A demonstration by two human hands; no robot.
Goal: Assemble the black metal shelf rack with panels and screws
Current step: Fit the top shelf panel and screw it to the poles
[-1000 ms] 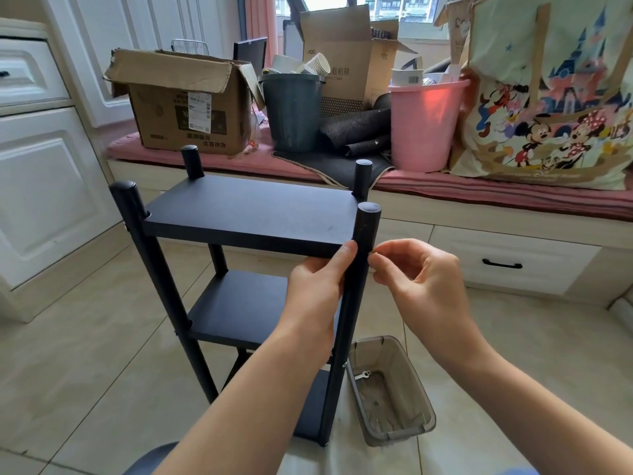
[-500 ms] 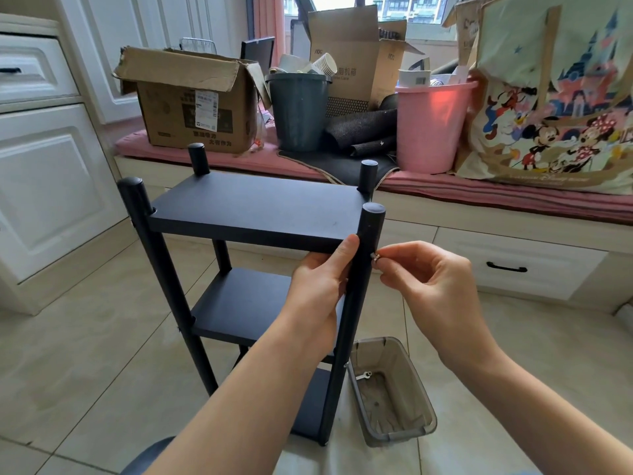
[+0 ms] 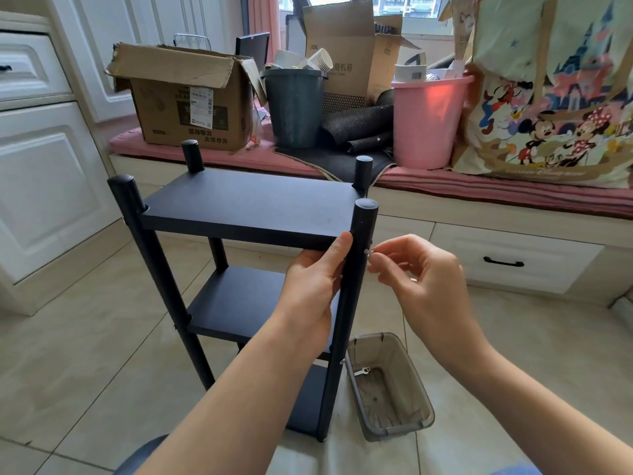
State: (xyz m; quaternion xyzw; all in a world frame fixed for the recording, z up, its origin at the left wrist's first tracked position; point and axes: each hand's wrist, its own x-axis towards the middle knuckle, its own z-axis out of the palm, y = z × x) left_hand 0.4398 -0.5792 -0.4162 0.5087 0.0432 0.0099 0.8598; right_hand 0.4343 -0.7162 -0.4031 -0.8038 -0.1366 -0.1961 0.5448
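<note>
A: Where do we stand with the rack?

B: It stands upright on the tiled floor in front of us, posts vertical, its long axis up and down, the top panel lying flat and level. Our left hand wraps the near right post just under that panel, thumb up against the panel's edge.

A: And the screw?

B: Our right hand pinches it between the fingertips, its tip touching the post's outer side and pointing sideways into it.

A: How will it handle?

B: We judge the frame stiff and fairly light, so bracing the post beside the joint suits it. The screw is small and slippery; a slip could drop it near the grey bin
</note>
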